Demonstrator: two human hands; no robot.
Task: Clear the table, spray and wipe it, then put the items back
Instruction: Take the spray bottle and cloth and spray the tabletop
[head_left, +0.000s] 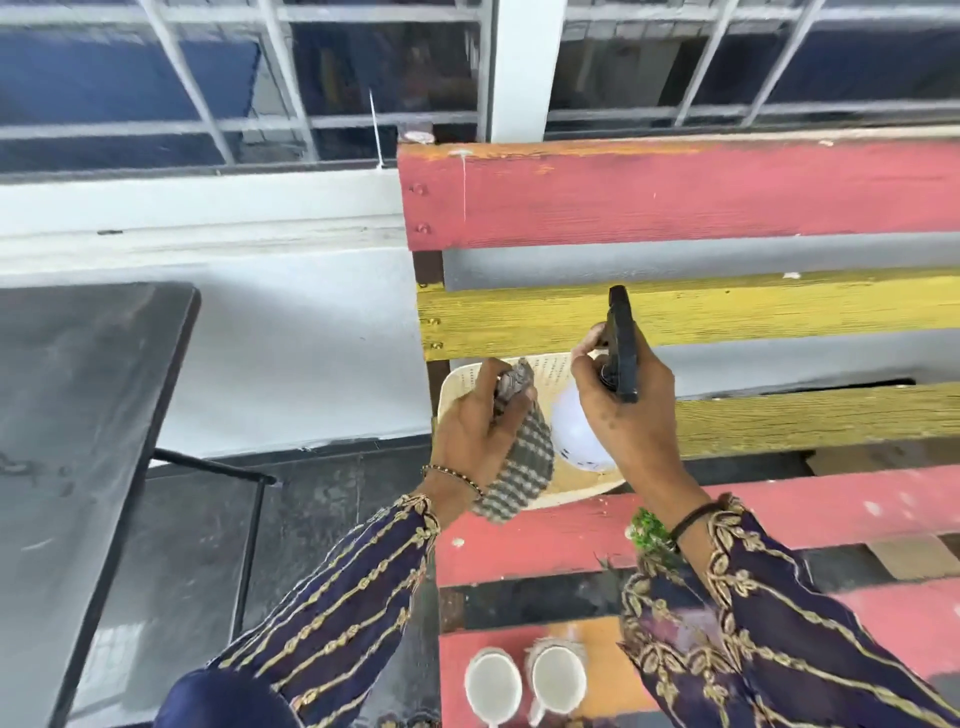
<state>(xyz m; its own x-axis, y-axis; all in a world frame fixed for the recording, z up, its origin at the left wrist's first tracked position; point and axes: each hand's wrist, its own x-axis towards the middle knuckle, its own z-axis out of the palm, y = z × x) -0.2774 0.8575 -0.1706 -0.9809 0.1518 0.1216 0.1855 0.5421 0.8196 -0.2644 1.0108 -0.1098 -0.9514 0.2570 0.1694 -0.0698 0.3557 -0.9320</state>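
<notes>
My right hand (631, 415) grips a spray bottle (576, 431) with a white body and a black trigger head (622, 343), held over a cream woven tray (462, 384) on the bench seat. My left hand (475, 428) is shut on a grey checked cloth (522, 467) that hangs down over the tray's left side. The dark table (78, 415) stands at the left, its top bare in view. Two white cups (524, 680) sit on the bench at the bottom, and a small green plant (648, 527) shows beside my right wrist.
The bench (675, 192) has red and yellow wooden slats and fills the right side. A white wall and barred window run behind. Dark tiled floor (208, 545) lies between the table's metal legs and the bench.
</notes>
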